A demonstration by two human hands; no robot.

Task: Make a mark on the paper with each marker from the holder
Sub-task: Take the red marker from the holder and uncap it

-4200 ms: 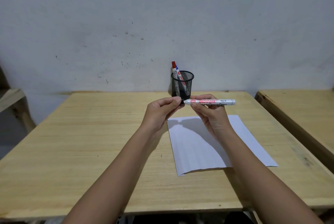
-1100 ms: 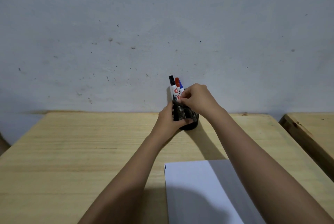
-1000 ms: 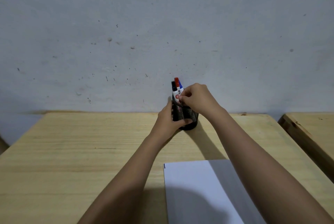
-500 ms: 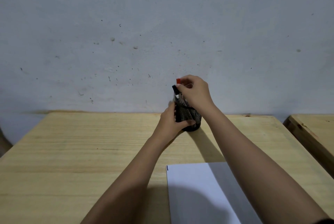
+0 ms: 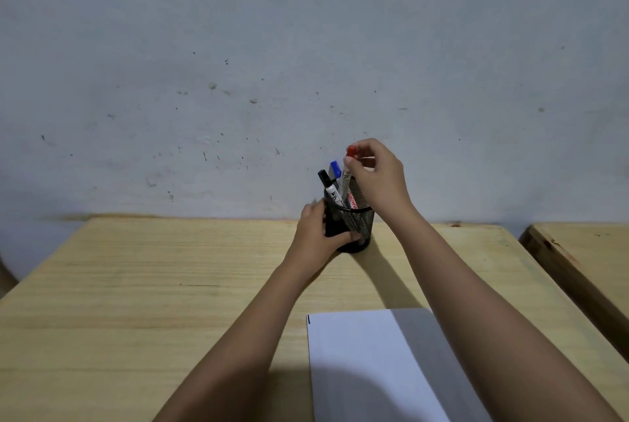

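Note:
A black mesh holder (image 5: 357, 224) stands at the far edge of the wooden table (image 5: 153, 285), against the wall. My left hand (image 5: 318, 234) is wrapped around its left side. My right hand (image 5: 377, 176) pinches the red-capped marker (image 5: 346, 180) near its top; the marker is raised, with its lower end still inside the holder. A black-capped marker (image 5: 327, 185) and a blue-capped marker (image 5: 335, 169) lean in the holder. A white sheet of paper (image 5: 367, 363) lies near me, with a short black mark at its top left corner.
A grey stained wall (image 5: 306, 64) rises directly behind the holder. A second wooden table (image 5: 585, 251) stands to the right, across a narrow gap. My right forearm's shadow covers part of the paper.
The black marker went back into the holder after being held over the paper. My right hand then took the red-capped marker and has lifted it partway up. My left hand stays on the holder.

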